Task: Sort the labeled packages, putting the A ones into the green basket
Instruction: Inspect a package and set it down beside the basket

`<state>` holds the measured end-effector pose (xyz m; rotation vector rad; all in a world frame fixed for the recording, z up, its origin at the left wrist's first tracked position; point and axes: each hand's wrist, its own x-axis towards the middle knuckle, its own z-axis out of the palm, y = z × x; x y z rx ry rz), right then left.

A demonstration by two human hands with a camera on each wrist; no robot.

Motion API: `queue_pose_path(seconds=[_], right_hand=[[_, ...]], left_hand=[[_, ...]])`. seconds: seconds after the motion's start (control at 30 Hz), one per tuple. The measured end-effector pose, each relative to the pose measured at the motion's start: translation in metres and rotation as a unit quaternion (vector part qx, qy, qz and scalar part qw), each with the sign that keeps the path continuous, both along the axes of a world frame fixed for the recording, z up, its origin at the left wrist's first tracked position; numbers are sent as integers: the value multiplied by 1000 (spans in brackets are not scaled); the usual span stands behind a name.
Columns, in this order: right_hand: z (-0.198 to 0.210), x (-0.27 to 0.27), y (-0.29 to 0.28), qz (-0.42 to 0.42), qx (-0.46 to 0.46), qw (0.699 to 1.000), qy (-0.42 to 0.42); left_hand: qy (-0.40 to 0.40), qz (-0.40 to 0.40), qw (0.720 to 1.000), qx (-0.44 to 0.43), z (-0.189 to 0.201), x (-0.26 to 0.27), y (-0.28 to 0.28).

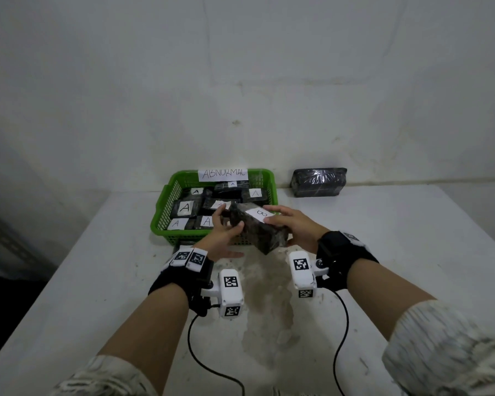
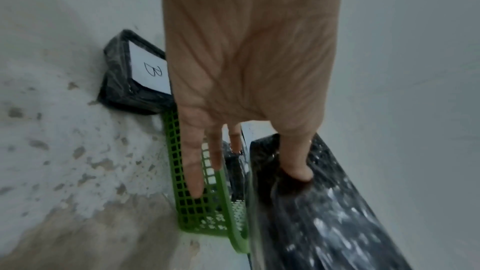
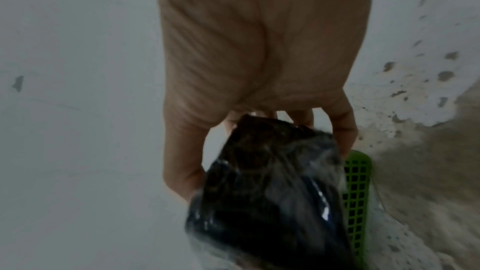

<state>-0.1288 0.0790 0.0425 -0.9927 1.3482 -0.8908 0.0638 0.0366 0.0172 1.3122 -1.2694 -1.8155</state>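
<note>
Both hands hold one black wrapped package (image 1: 255, 234) tilted just above the green basket's (image 1: 160, 212) front right rim. Its white label (image 1: 260, 213) reads B. My left hand (image 1: 226, 221) grips the package's left end, thumb (image 2: 296, 163) pressed on its side, fingers behind it. Over the right end, my right hand (image 1: 277, 225) has its fingers across the top and its thumb underneath. In the right wrist view the package (image 3: 259, 213) fills the grasp beside the basket wall (image 3: 355, 192). The basket holds several black packages labelled A (image 1: 185, 208).
A paper sign reading ABNORMAL (image 1: 223, 174) stands on the basket's far rim. Another black package (image 1: 319, 182) lies at the table's back right by the wall. In the left wrist view a package labelled B (image 2: 135, 77) lies on the table against the basket's outside (image 2: 207, 213).
</note>
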Motion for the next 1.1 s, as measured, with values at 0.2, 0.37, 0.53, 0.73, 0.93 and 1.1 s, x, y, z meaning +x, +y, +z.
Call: queue_pose_path(seconds=[0.2,0.37,0.53,0.73,0.93,1.1], right_hand=[[-7,5,0,2,54,998,-28],[-33,33,-16,-105,52,991,59],[-77,61,-30,-72,169,981,57],[-80,88,-25,-45,160,986,30],[-76,95,-32,-9,187,980,73],[-93,98,-47,30,175,975,134]], left_hand=[[-47,-148,988,21,-1,28,4],[-123,-132,981,72,-6,42,9],[-183,-101,976,69,-22,54,16],[-233,-92,964,91,-41,66,17],[-240,-55,963,112,-45,68,9],[-322,-84,940,72,-52,68,1]])
